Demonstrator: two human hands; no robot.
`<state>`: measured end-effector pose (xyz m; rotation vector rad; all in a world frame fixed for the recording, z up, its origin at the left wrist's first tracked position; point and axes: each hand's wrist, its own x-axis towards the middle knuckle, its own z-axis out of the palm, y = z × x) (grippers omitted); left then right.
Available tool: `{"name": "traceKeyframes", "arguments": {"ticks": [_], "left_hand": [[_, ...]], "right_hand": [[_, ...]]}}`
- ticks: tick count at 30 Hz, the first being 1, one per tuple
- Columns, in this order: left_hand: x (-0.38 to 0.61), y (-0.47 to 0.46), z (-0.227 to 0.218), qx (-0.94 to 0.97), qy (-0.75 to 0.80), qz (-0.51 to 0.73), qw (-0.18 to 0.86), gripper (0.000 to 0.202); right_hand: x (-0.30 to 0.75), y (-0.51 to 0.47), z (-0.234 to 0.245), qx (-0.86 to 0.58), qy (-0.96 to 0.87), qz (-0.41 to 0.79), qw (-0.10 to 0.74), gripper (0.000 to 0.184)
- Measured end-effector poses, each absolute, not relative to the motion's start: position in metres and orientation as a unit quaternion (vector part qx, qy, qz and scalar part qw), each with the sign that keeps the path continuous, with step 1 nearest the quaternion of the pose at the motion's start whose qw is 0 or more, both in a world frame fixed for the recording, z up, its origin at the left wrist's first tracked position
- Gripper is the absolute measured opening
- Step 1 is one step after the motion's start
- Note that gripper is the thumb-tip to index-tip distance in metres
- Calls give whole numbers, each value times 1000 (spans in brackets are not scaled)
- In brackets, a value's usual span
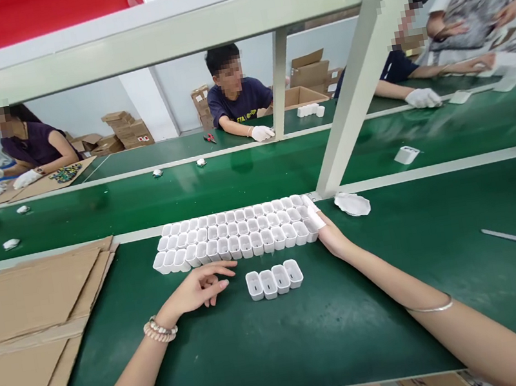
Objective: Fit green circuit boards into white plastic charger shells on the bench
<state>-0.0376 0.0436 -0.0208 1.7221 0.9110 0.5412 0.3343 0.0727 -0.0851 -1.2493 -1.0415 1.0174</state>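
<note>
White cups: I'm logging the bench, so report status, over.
Left hand open, left of four cups. Right hand at right end of three cup rows. White scrap right of that hand, not between hands.

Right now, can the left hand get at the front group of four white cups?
Likely yes: the left hand looks empty, its fingers pointing toward the four white cups, with only bare green tabletop visible between.
</note>
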Motion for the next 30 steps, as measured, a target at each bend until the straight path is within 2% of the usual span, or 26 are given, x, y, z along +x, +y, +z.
{"name": "traceKeyframes", "arguments": {"ticks": [2,4,8,11,16,19,24,30], "left_hand": [[-53,48,-19,657,415,382,500,29],[-74,58,-19,579,444,535,425,30],[-115,91,-25,449,488,687,297,32],[-127,113,-40,400,530,692,283,35],[-114,124,-58,416,560,618,362,67],[-107,120,-58,440,555,582,400,76],[-107,117,-55,451,551,560,424,79],[-104,118,-58,448,548,578,406,77]], "right_hand": [[336,74,-88,-530,-450,430,576,65],[337,74,-89,-524,-456,426,579,65],[339,74,-89,-527,-454,424,580,66],[338,74,-89,-535,-447,423,579,66],[338,73,-89,-529,-440,437,579,67],[337,71,-87,-528,-452,441,569,68],[336,69,-83,-529,-461,432,567,67],[336,71,-83,-514,-455,445,575,67]]}}
